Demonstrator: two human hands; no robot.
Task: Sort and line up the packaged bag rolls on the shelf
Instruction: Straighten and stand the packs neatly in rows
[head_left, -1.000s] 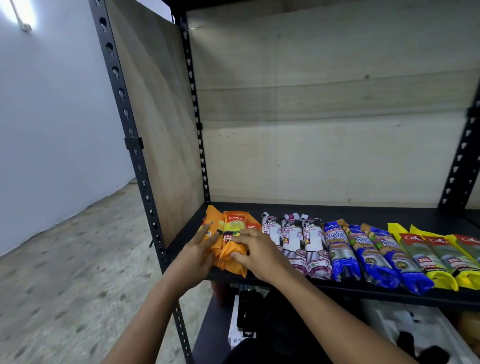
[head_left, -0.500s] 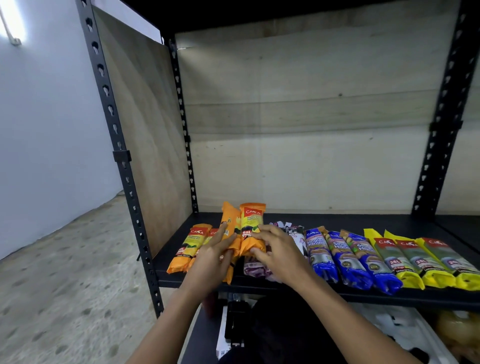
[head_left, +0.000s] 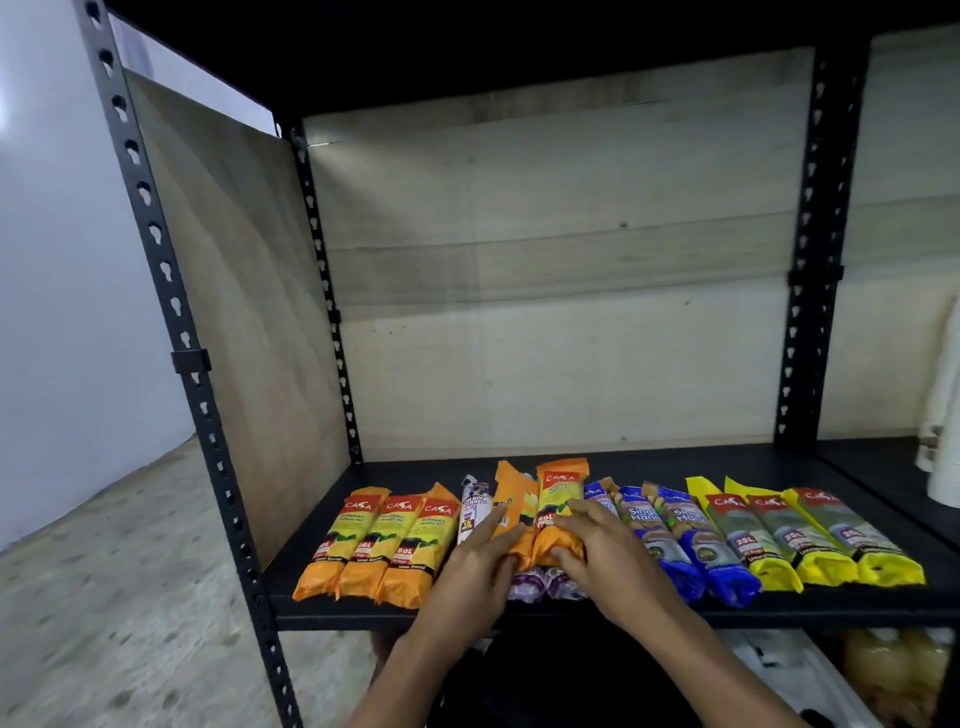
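Three orange bag rolls (head_left: 382, 545) lie side by side at the left of the black shelf (head_left: 769, 462). Two more orange rolls (head_left: 556, 499) lie on top of the white-and-purple rolls (head_left: 475, 506) in the middle. My left hand (head_left: 475, 566) rests with straight fingers against the left one of these two. My right hand (head_left: 597, 545) curls round the lower end of the right one. Blue rolls (head_left: 675, 540) and yellow rolls (head_left: 810, 540) are lined up to the right.
Black perforated uprights (head_left: 171, 312) frame the shelf, with wooden panels (head_left: 545, 312) at the side and back. White objects (head_left: 943, 415) stand at the far right. A lower shelf with dark and white items (head_left: 769, 670) shows below. Concrete floor (head_left: 104, 597) lies to the left.
Three orange rolls now lie in a row at the shelf's left. The two orange rolls under my hands have shifted right, onto the white-and-purple rolls. The camera has moved closer and to the right.
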